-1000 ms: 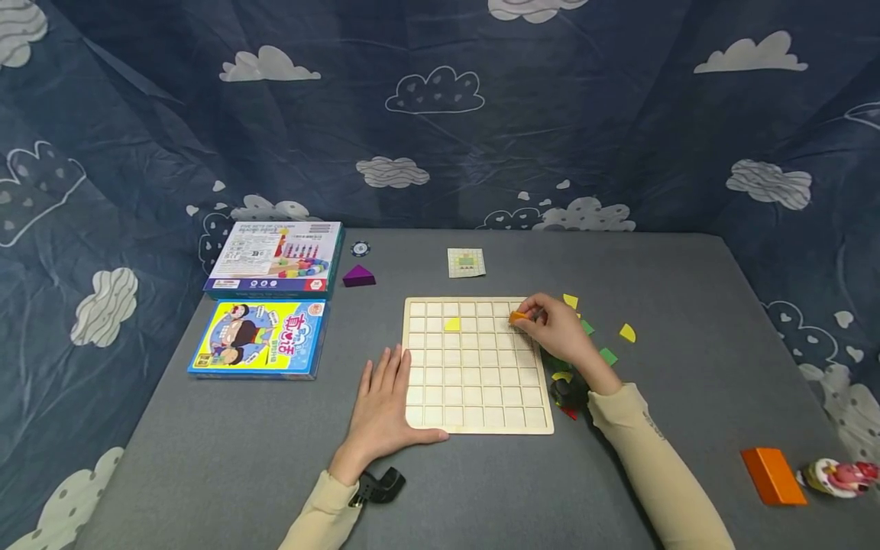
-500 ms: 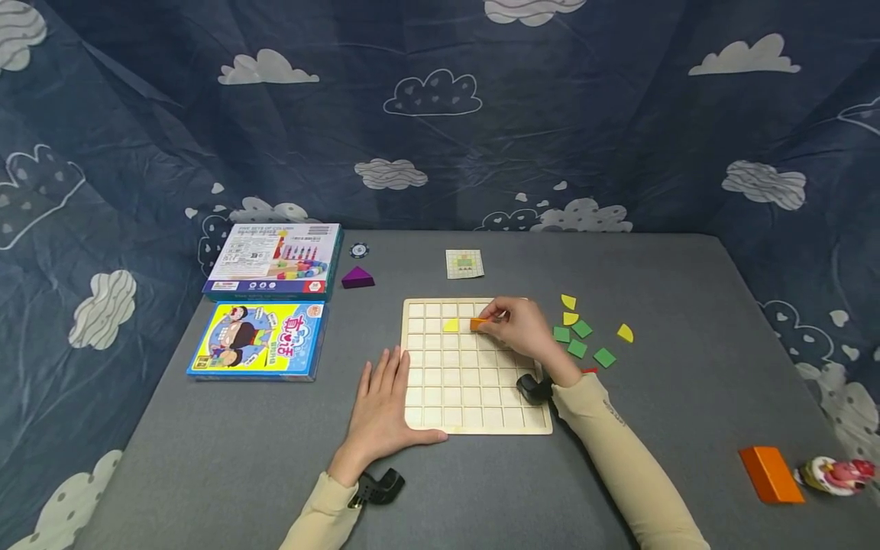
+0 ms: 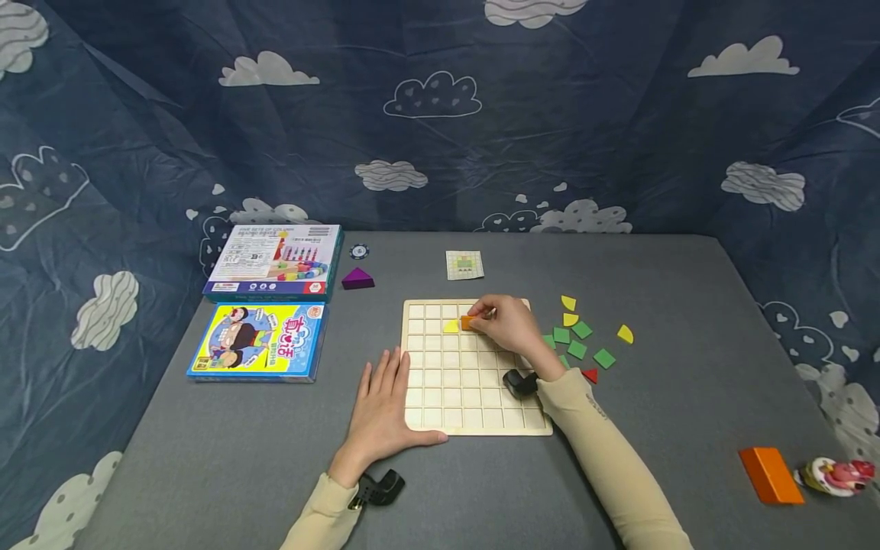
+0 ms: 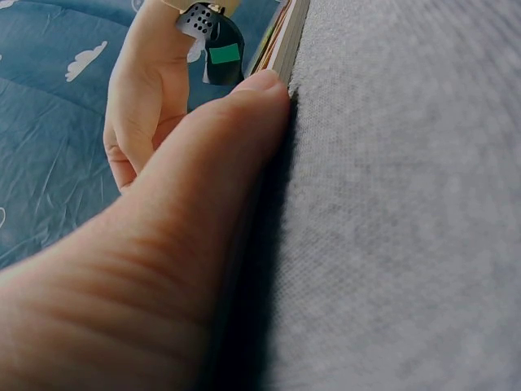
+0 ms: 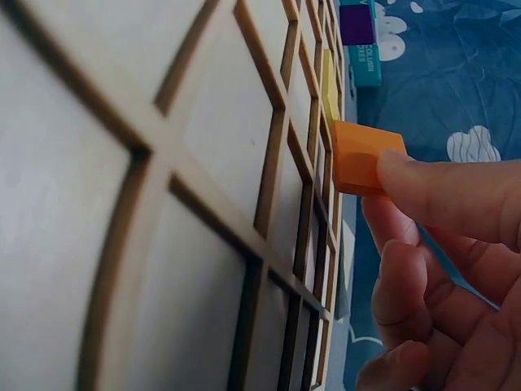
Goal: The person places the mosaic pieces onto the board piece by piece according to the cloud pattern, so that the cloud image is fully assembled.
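Orange tile (image 3: pixel 467 322) sits pinched in the right hand (image 3: pixel 507 327) fingertips, over the wooden grid board (image 3: pixel 474 397).

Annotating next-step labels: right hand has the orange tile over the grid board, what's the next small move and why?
Probably lower the orange tile into the cell just right of the yellow tile. The right hand pinches it there, and the right wrist view shows it above the wooden grid board, not seated. The left hand rests flat on the board's corner.
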Demonstrator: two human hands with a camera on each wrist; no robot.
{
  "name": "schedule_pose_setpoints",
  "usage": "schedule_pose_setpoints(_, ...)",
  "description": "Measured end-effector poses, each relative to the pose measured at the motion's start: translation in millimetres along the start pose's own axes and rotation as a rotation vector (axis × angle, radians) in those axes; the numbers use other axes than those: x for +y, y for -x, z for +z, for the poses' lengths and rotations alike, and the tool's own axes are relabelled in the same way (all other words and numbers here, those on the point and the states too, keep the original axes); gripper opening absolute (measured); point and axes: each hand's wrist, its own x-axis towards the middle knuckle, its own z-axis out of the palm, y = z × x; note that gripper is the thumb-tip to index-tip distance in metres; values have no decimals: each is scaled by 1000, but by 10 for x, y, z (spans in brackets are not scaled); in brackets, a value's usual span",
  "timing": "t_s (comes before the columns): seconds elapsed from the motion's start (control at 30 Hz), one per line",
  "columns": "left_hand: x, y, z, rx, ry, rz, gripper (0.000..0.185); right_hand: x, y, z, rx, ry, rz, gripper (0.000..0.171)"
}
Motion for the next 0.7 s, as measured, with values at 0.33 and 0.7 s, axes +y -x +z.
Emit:
schedule_pose_setpoints(0.33,11,5,-11,7,-2,4,133,-6,-21,9,-59,25,32,3)
schedule_pose_setpoints(0.7,10,6,-9,8,3,0,133,0,-34,28,-55,43,70,5)
